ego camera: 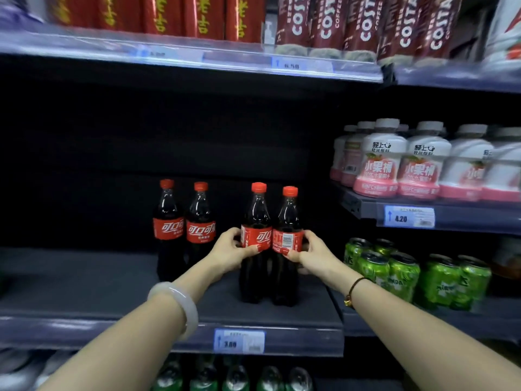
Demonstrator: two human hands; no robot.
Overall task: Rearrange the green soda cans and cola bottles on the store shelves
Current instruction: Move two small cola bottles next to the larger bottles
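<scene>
Left hand: the left hand is closed round the label band of the left front cola bottle, with the thumb on the front of the label and the fingers wrapped behind.
Right hand: the right hand grips the right front cola bottle at the same height, with the thumb on the barcode side of the label.
Held pair: both bottles are upright and touch each other. Their bases are at the deck of the middle shelf, near its front edge above the price tag. It cannot be told whether they rest there or are just lifted.
Already placed: two rear cola bottles stand upright side by side further back and to the left, labels facing out. They are apart from the held pair.
Green soda cans: the green soda cans sit in a tight cluster on the neighbouring shelf to the right, near the right forearm. No hand touches them.
Progress: the cola part looks partly done, with four bottles on the shelf and much of the deck to the left bare.
Remaining: the held pair probably needs lining up with the rear two, and its right bottle shows its barcode rather than its logo. The cans look grouped, though they may not be in their final place.
Surroundings: peach juice bottles stand above the cans, Costa coffee bottles and red cans are on the top shelf, and green bottles are below.
</scene>
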